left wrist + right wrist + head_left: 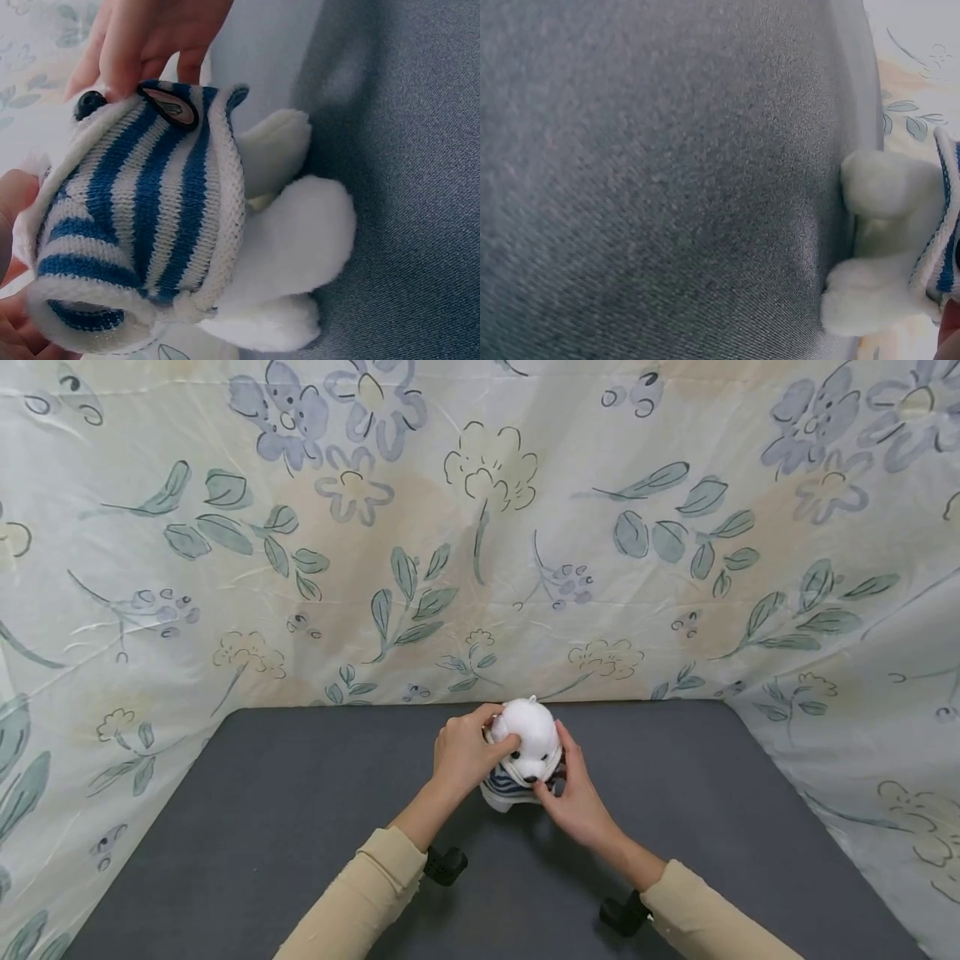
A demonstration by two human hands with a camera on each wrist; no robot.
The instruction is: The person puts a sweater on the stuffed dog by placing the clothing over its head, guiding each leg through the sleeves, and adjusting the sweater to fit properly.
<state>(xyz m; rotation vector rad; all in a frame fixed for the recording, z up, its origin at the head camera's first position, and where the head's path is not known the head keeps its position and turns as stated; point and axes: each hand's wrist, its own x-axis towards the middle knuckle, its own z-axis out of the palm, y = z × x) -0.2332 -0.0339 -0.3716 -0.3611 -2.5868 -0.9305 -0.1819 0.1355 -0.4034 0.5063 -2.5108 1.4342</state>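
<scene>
A white plush animal (531, 725) with a black nose stands on the grey table, its face toward me. It wears a blue-and-white striped knitted sweater (161, 206) with an oval patch. My left hand (463, 753) grips the toy's head from the left, thumb across the face near an eye. On the other side my right hand (581, 800) holds the sweater's collar under the chin, its fingers up along the head. One sleeve (97, 319) gapes with no limb showing in its opening. White legs (889, 184) show below the hem.
The grey table (300, 827) ends at a floral cloth backdrop (480, 527) just behind the toy. More of that cloth hangs at both sides. A black wrist mount (446, 866) is on the left forearm, and another black mount (624, 914) on the right.
</scene>
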